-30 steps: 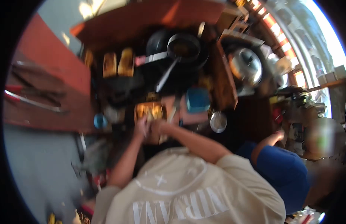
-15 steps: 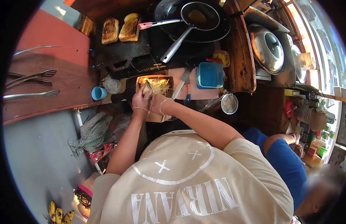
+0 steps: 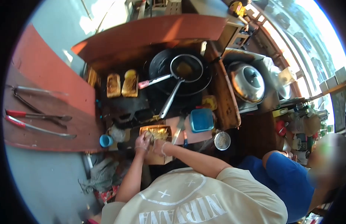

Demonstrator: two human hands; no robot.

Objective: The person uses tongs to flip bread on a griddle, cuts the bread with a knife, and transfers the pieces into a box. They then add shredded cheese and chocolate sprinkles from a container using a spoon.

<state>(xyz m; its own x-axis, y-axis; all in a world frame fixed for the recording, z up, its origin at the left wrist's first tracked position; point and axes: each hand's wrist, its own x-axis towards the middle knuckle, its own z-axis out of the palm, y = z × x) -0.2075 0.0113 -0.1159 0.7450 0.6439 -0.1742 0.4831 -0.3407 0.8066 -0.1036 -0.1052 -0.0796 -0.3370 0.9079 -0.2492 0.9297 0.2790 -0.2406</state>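
Note:
Both my hands wear clear plastic gloves and meet over the near side of an open cardboard box (image 3: pixel 158 159). Inside its far part lies food topped with pale yellow shreds (image 3: pixel 160 132). Closed fingers of my left hand (image 3: pixel 143 142) hold a small pale piece at the box's left side. My right hand (image 3: pixel 158 146) is beside it, its fingers bent down toward the box and mostly hidden. Right of the box, a knife (image 3: pixel 176 136) lies on a pink board (image 3: pixel 197 137) near a blue container (image 3: pixel 202 120).
Two toasted slices (image 3: pixel 122 85) lie on the griddle beyond. A black wok (image 3: pixel 158 67) holds a smaller pan (image 3: pixel 188 77). Tongs (image 3: pixel 42 116) lie on the left board; a blue cup (image 3: pixel 106 141) is nearer. A person in blue (image 3: pixel 288 179) is at right.
The view has tilted up, so the box and my hands appear lower and more of the far side shows. My hands remain together at the box. The person in blue has leaned further into view.

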